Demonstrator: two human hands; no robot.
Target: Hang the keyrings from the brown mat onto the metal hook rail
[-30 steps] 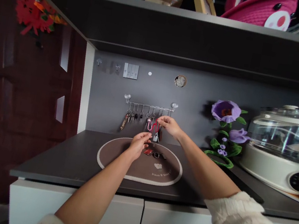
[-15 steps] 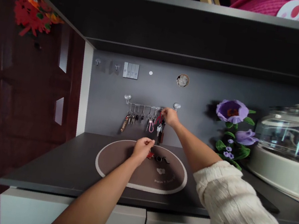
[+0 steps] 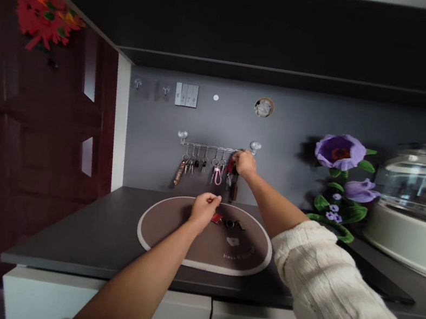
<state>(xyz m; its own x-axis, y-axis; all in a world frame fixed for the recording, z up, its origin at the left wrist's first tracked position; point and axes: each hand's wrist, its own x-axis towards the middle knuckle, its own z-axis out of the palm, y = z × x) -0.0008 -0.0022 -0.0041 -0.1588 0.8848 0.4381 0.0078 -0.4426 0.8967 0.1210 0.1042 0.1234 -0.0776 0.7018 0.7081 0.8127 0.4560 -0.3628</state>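
Note:
A chrome hook rail on the grey wall carries several key bunches, one with a pink loop. My right hand reaches up to the rail's right end, fingers closed on a red-strapped key bunch that hangs at the hooks. My left hand hovers lower, over the back of the brown oval mat, with its fingers loosely pinched; whether they hold anything is hidden. On the mat just right of that hand lie a small red tag and a dark key ring.
A dark countertop runs above white cabinet doors. A purple artificial flower stands at the right, and beyond it a white cooker with a glass lid. A dark red door is on the left, a shelf overhead.
My right hand has lifted the red-strapped keys from in front of the rail up to its right end. My left hand let go and sank toward the mat.

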